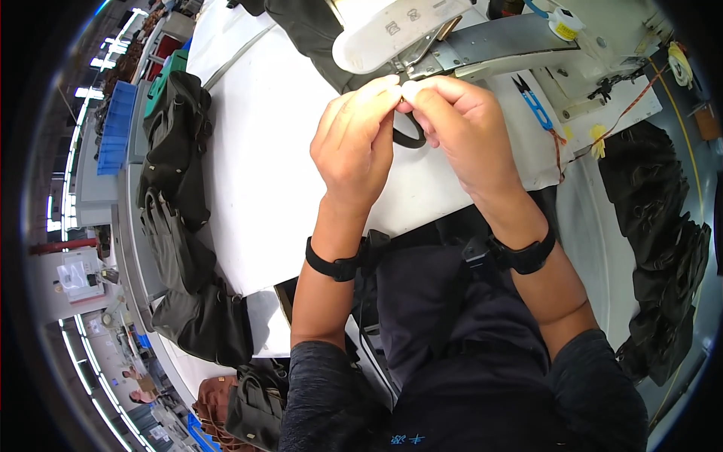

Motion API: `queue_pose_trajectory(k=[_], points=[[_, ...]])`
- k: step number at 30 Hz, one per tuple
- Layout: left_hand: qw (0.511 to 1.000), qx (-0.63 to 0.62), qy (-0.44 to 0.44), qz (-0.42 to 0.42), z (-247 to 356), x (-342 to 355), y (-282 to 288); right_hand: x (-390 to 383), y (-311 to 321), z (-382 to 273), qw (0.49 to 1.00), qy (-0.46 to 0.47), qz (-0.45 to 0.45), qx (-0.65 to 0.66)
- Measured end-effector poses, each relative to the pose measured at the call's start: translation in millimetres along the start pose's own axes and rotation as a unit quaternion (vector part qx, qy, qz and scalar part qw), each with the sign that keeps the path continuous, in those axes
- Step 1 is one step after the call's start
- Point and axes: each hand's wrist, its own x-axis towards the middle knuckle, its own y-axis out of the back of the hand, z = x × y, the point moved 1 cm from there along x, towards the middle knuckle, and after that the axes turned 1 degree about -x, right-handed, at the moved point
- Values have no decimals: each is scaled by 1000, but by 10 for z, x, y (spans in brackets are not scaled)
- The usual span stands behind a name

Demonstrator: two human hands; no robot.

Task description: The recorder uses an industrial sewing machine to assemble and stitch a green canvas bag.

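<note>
My left hand [350, 143] and my right hand [468, 128] meet at the fingertips above the white table, just in front of the sewing machine. Both are closed in a pinch. A narrow dark strap [410, 142] curves in a loop below the fingers, its upper part hidden by them. A tiny brass-coloured bit shows between the fingertips, too small to name. Right of my right hand lie blue-handled thread snips [539, 111] with dark blades, a braided cord tied to them.
The sewing machine [467, 53] with its pale arm stands at the far side. Dark fabric [305, 34] lies left of it. Dark bags [177, 151] line the table's left edge. More dark pieces [659, 248] hang at the right. A blue crate [117, 128] stands far left.
</note>
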Motion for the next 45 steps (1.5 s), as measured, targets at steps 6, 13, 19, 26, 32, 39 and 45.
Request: queue_pose_trajectory(k=[6,13,19,26,32,39,45], points=[[1000,-22,-2,18,-61,-19,-40,51,4,-12,1000,-5,-9,-11],[1000,1,-24,20,-103,64,-55,79,29,-155,996,-75,-27,-51],[999,36,-26,-2,-79,109,-24,47,269,-13,984,-113,-62,-124],[999,41,-18,-6,-57,120,-20,63,489,16,933,-142,-179,-277],[999,33,-16,0,-46,128,-35,291,601,-567,918,-103,-173,-342],[999,31,-11,8,-36,115,-57,570,713,-649,910,-78,-174,-368],[999,30,3,11,-35,101,-62,596,694,-629,924,-88,-157,-338]])
